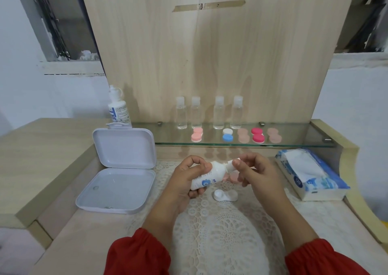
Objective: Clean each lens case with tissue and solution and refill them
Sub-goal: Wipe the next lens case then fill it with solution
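Centrally, the left hand [190, 175] is gripping a white solution bottle [206, 175] with a blue mark, lying tilted with its nozzle pointing toward 2 o'clock. The right hand [251, 170] is pinching the bottle's white cap [230, 165] between thumb and fingers at the nozzle end. Just under the cap, 2 pink lens-case lids [231, 177] are lying on the lace mat [226, 232]. At 5 o'clock from the bottle, an open lens case [225, 195], white and translucent with 2 round wells, is sitting apart from both hands.

At 9 o'clock a hinged white plastic box [117, 188] is standing open, its lid upright. At 3 o'clock a soft tissue pack [310, 174] is lying near the desk's curved edge. At 12 o'clock a glass shelf [294, 134] is carrying 4 clear bottles [181, 115] and 5 closed cases [257, 135] in pink, blue-white, beige and magenta. A taller solution bottle [119, 108] is standing at 11 o'clock.
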`<state>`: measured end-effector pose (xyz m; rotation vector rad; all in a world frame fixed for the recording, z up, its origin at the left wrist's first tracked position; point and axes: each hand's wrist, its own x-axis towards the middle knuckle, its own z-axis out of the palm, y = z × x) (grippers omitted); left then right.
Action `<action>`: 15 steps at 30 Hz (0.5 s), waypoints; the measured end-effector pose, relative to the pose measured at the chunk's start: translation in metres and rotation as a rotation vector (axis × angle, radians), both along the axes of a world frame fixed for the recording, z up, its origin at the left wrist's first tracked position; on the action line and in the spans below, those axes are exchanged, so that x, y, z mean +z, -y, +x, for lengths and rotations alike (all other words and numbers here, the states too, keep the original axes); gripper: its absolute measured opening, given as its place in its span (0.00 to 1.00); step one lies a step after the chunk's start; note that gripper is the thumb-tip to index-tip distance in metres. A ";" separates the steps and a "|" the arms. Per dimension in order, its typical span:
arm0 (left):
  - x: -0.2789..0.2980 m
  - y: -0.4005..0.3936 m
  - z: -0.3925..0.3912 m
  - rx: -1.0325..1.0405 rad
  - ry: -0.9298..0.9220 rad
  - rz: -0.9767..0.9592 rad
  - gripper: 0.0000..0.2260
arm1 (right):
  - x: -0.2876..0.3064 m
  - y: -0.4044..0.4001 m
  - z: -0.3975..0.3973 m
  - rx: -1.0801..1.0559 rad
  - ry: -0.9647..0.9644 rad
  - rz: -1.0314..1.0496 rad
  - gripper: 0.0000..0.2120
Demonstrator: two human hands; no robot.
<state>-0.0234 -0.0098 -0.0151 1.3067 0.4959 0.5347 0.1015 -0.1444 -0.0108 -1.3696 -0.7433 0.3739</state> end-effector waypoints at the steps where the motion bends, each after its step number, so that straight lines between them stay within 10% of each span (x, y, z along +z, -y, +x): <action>1: 0.000 0.000 0.000 -0.003 -0.007 0.001 0.12 | 0.001 -0.001 -0.001 -0.016 0.004 -0.032 0.06; 15: -0.004 -0.003 0.003 0.102 0.037 -0.365 0.13 | 0.005 0.002 -0.004 0.050 -0.011 0.156 0.13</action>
